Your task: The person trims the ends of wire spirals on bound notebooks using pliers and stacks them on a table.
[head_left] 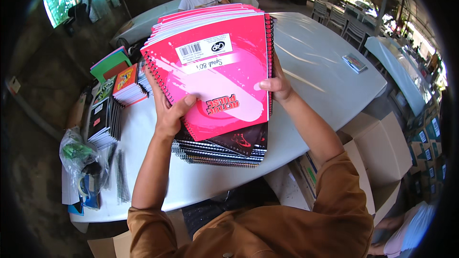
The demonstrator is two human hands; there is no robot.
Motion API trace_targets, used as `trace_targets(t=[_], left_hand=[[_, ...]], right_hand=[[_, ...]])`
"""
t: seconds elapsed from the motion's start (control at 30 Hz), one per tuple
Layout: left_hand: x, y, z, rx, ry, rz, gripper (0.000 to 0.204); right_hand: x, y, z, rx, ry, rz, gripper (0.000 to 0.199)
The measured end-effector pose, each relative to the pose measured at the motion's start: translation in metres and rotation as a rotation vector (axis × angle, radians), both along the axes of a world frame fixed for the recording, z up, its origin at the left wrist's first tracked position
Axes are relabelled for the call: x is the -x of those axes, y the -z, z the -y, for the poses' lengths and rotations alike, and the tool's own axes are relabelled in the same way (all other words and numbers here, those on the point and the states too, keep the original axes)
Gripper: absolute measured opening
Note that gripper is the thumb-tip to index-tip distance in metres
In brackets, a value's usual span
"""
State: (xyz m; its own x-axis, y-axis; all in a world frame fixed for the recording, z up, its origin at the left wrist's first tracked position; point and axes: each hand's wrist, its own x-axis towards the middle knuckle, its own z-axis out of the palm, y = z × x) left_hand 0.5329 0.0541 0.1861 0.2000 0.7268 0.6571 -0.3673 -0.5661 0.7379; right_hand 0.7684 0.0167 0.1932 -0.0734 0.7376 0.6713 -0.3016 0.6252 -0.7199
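A thick stack of pink spiral notebooks is between my two hands, its top cover facing up with a white barcode label. My left hand grips the left spiral edge, thumb on the cover. On the right edge, my right hand holds the stack with its thumb on the cover and its fingers hidden behind. Directly below the pink stack is a pile of black-covered spiral notebooks on the white table. Whether the two stacks touch is hidden.
Stacked notebooks, loose wire spirals and a clear plastic bag lie along the table's left side. A small packet rests at the far right. An open cardboard box stands right of me. Someone in a white shirt sits opposite.
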Motion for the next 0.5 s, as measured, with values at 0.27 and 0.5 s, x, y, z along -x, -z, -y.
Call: trace_targets(t=[0.27, 0.5], left_hand=[[0.021, 0.001, -0.023, 0.039, 0.066, -0.232, 0.123], [0.035, 0.005, -0.030, 0.084, 0.144, -0.339, 0.130]], right_hand=[[-0.026, 0.023, -0.006, 0.035, 0.029, 0.168, 0.104], [-0.035, 0.029, -0.001, 0.048, -0.031, 0.246, 0.102]])
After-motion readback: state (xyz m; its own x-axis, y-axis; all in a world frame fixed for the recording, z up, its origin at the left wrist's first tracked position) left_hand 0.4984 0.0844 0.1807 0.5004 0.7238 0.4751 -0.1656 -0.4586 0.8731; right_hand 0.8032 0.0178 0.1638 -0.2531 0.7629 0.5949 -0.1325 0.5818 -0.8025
